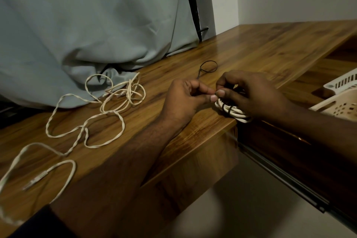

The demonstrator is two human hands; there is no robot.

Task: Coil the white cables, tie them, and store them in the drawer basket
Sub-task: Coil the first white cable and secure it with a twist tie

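Observation:
A coiled white cable [234, 112] lies at the front edge of the wooden table [260, 52], with a dark tie [226, 109] wrapped around it. My right hand [253, 95] rests over the coil and pinches the tie. My left hand [185, 98] pinches the same tie, thumb tips touching. A second dark tie [208, 66] lies in a loop just behind my hands. A long loose white cable [108, 102] sprawls tangled over the left of the table, its plug [33, 180] near the front left. The cream drawer basket [340, 102] shows at the right.
A grey curtain [87, 25] hangs behind the table and bunches onto its back left part. The open drawer with its metal rail [289, 179] runs along the right. A white wall stands at the back right.

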